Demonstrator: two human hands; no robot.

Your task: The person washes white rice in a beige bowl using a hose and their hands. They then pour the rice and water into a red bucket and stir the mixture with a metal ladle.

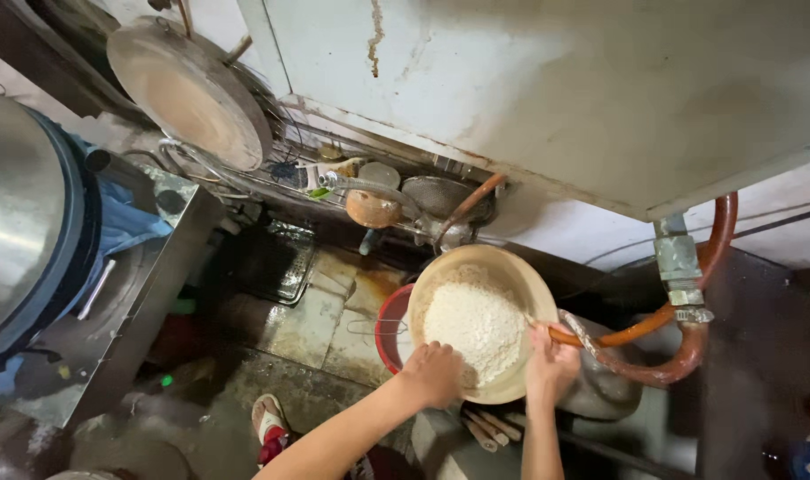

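- Fingers (440, 360) of the left hand (431, 373) are being curled over the near rim of the tan bowl (511, 276); the right hand (551, 364) is being closed on its right rim.
- White rice (474, 324) is being held tilted above the red basin (389, 324); grains could be spilled onto the wet floor (307, 324) if tipped further.

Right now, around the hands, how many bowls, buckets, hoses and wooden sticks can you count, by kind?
Bowl, tan, holding white grains, gripped by the left hand and right hand: 1
Red bucket under it: 1
Orange hose: 1
Wooden sticks below the bowl: 3, as far as shows
Total: 6
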